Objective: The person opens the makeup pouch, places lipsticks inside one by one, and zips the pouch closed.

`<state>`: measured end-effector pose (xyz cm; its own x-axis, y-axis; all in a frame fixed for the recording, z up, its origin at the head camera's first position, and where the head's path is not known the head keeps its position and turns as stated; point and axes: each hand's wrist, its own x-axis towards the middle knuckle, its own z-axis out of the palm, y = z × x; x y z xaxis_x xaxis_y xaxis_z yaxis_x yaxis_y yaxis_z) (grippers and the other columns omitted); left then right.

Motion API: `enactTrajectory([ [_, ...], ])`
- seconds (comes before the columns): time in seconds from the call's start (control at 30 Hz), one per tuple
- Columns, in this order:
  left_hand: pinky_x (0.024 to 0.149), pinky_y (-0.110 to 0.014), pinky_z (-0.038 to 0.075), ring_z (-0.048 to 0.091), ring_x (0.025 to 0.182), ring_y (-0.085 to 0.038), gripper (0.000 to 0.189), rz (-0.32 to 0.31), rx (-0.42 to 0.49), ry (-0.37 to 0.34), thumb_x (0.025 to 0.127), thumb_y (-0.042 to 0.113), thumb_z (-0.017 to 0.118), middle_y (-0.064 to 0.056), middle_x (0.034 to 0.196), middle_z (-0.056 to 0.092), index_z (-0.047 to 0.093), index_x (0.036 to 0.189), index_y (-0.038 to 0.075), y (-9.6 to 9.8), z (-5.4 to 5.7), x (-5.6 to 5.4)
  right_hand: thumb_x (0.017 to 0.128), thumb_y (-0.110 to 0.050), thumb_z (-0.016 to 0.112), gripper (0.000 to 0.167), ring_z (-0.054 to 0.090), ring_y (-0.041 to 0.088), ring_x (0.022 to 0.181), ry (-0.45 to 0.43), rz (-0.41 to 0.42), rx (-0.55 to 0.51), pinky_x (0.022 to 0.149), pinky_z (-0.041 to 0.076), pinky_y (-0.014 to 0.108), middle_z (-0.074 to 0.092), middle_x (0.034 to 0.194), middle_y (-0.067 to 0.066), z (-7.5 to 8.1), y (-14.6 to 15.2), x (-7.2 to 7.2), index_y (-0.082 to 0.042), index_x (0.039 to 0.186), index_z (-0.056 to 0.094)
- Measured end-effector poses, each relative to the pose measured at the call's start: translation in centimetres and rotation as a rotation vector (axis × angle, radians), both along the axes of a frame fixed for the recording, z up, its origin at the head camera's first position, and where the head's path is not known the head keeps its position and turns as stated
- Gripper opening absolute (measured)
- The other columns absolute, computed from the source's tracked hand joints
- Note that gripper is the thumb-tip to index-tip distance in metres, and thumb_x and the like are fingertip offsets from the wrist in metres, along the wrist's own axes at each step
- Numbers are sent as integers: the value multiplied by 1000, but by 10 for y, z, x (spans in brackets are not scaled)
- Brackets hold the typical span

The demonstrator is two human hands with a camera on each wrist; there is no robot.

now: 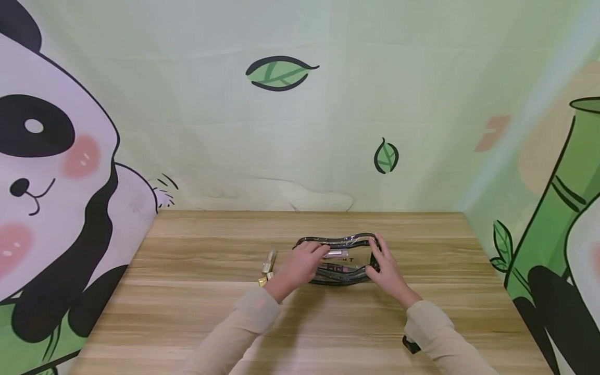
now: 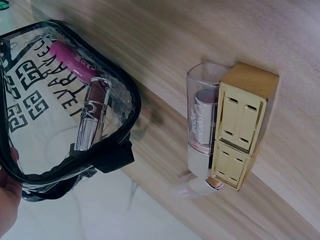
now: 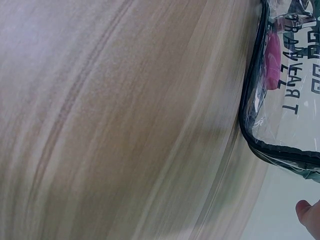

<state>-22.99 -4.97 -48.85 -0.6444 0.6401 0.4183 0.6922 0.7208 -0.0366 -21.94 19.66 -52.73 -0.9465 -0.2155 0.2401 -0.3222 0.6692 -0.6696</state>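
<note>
A clear toiletry bag with black piping [image 1: 341,284] stands on the table, its mouth gaping. My left hand [image 1: 307,260] grips its left part; in the left wrist view the fingers [image 2: 7,200] are at its rim. At the right end my right hand [image 1: 386,268] holds the bag, thumb near the front rim and fingers at the back one. In the left wrist view, the bag shows a silver-capped dark lip tube [image 2: 92,115] and a pink tube [image 2: 72,62]. Left of my left hand are gold square-ended lipsticks [image 2: 240,117] and a clear-capped lipstick [image 2: 201,120].
Another light tube [image 2: 196,188] lies behind the gold lipsticks. The wood-grain table [image 1: 187,312] ends at a wall cloth [image 1: 211,130] printed with pandas and leaves. Beneath my right sleeve [image 1: 428,323] a small black object [image 1: 411,345] shows.
</note>
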Motion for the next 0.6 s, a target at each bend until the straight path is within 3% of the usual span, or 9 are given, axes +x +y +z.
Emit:
enactTrajectory([
  [0.3,84,-27,47,57,93,-18,32,33,-57,-71,82,12,56,-2,99,59,53,114,13,6,2,0,76,-13,51,71,30,44,124,-5,0,12,88,38,56,7,148,15,0,1,0,-5,140,21],
  [0.6,75,-27,48,57,84,-16,30,82,-138,-40,79,13,58,1,93,60,55,109,16,13,0,-2,76,-11,53,71,32,44,123,3,-2,10,86,40,55,8,148,15,0,0,0,-4,140,21],
])
